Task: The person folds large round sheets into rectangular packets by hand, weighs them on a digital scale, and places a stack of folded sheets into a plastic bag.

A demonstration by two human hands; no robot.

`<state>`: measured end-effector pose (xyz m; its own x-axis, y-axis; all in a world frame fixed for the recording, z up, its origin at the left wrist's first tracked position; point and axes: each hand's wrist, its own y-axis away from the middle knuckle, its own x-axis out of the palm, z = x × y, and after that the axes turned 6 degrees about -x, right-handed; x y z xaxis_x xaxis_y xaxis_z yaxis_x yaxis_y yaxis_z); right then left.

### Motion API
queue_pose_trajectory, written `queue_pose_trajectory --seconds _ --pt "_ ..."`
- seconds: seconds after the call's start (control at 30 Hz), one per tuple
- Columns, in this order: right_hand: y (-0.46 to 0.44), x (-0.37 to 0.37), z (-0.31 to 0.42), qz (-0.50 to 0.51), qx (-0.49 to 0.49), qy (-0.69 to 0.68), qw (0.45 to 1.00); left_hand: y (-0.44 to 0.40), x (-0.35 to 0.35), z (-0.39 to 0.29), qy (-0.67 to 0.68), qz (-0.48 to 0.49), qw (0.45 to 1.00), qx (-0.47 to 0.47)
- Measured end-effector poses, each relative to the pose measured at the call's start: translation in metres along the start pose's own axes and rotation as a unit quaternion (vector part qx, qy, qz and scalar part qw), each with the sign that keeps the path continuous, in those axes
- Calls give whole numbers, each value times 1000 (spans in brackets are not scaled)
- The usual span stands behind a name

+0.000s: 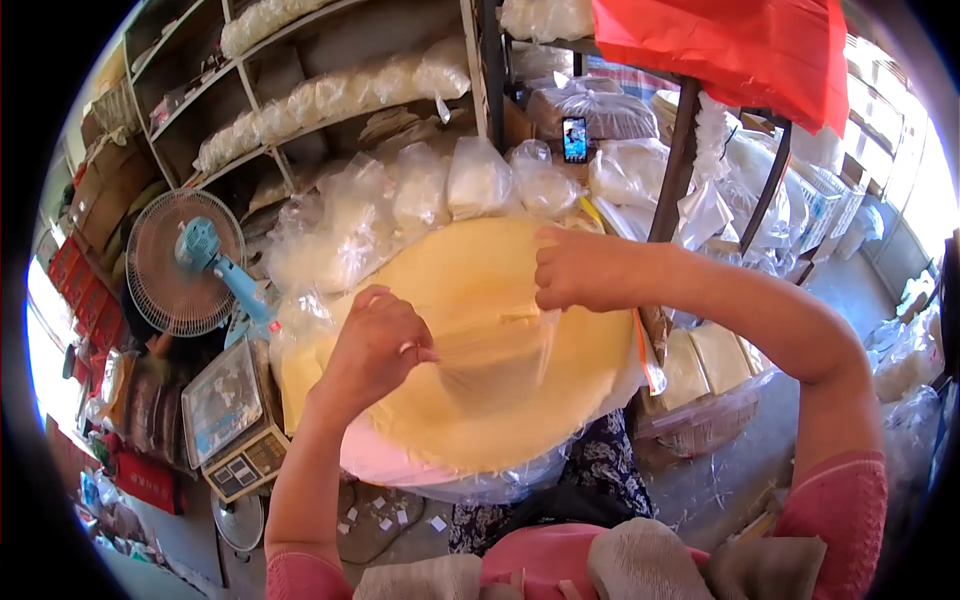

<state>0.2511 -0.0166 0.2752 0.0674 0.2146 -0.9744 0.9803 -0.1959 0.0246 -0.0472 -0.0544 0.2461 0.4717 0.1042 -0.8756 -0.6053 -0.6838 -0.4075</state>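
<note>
My left hand is closed, its fingers pinching one side of a thin clear plastic bag. With its fingers curled, my right hand grips the other side, a little farther from me. The film hangs slack between both hands. Below it lies a large round stack of thin yellow sheets with a frayed edge. A pink layer shows beneath the stack's near left edge.
Filled clear bags line the far side of the stack. To the left stand a fan and a weighing scale. A phone stands upright at the back. Packed sheets sit right, below a dark post.
</note>
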Motion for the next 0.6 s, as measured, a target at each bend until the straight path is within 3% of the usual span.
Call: queue_pose_trajectory --seconds 0.1,0.2,0.23,0.27,0.37,0.4,0.5,0.6 --pt "7 6 -1 -40 25 -3 999 17 31 16 60 -216 974 -10" --pt "14 13 2 -113 49 -74 990 27 82 4 375 -263 877 -147" --pt "16 17 8 -142 59 -104 983 31 100 8 485 -195 840 -142" --pt "18 17 10 -172 68 -125 975 32 109 7 513 -174 822 -175" --pt "25 20 12 -236 101 -136 957 28 110 -7 564 -104 772 -273" --pt "29 18 10 -252 111 -126 953 26 111 -6 539 -110 785 -285" --pt "46 14 23 -333 338 -252 843 26 113 -5 480 -130 806 -321" --pt "43 33 35 -345 314 -279 839 28 112 -9 455 -128 809 -350"
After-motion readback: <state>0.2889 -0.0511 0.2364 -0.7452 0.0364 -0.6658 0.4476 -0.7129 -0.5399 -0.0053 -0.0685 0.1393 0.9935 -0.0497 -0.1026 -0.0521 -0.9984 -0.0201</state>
